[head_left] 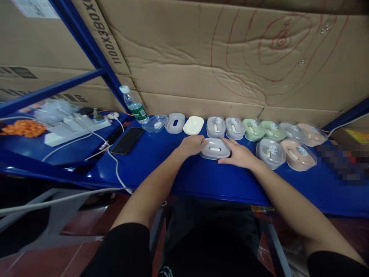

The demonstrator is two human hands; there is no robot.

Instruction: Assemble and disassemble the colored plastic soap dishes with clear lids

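A small grey lidded plastic box (pixel 215 153) with a white strip in its oval slot rests on the blue table in front of me. My left hand (pixel 192 145) closes on its left end, thumb along the rim. From the right, my right hand (pixel 238 154) grips the opposite side, fingers behind and thumb at the front corner. Just behind the hands lie a cream tray (pixel 194 125) and a grey piece with an oval slot (pixel 175 124). Beside them is a clear plastic lid or dish (pixel 155 124).
Several lidded boxes, including a green one (pixel 253 129) and a peach one (pixel 299 154), line the right. On the left are a water bottle (pixel 134 105), a black phone (pixel 127 141), a white cable (pixel 117 165) and a power strip (pixel 76 131). Cardboard (pixel 178 50) stands behind.
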